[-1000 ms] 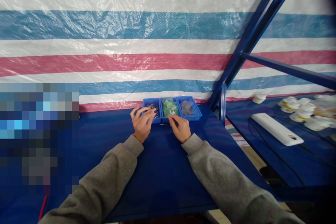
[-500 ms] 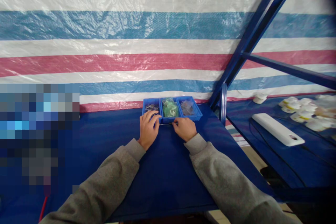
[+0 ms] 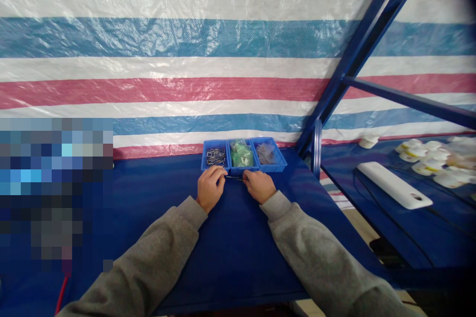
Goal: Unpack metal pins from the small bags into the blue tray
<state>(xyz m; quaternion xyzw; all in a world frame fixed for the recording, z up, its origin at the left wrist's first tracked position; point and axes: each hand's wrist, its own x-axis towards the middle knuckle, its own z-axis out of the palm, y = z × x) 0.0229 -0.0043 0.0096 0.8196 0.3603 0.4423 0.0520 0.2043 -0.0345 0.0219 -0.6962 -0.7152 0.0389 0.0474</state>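
My right hand (image 3: 261, 186) is closed around one end of a thin metal rod (image 3: 234, 178), which points left; its grip end is hidden in the fingers. At the rod's other end, my left hand (image 3: 210, 188) has its fingers pinched together, and what they hold is hidden. Just beyond both hands stand three joined blue bins. The left bin (image 3: 204, 154) holds many small metal screws (image 3: 215, 156). In the middle one lie green plastic packets (image 3: 241, 152). Clear plastic pieces (image 3: 265, 153) fill part of the right bin (image 3: 282, 161).
The bins stand at the back of a blue table (image 3: 230, 252), against a striped plastic sheet (image 3: 223, 67). A blue metal frame (image 3: 345, 67) rises at the right. Beyond it, a second table carries a white oblong device (image 3: 394, 184), cables and several white round parts (image 3: 427, 161).
My left hand has drawn back from over the screw bin, and its spread fingers have closed near the rod's left end. My right hand has barely moved.
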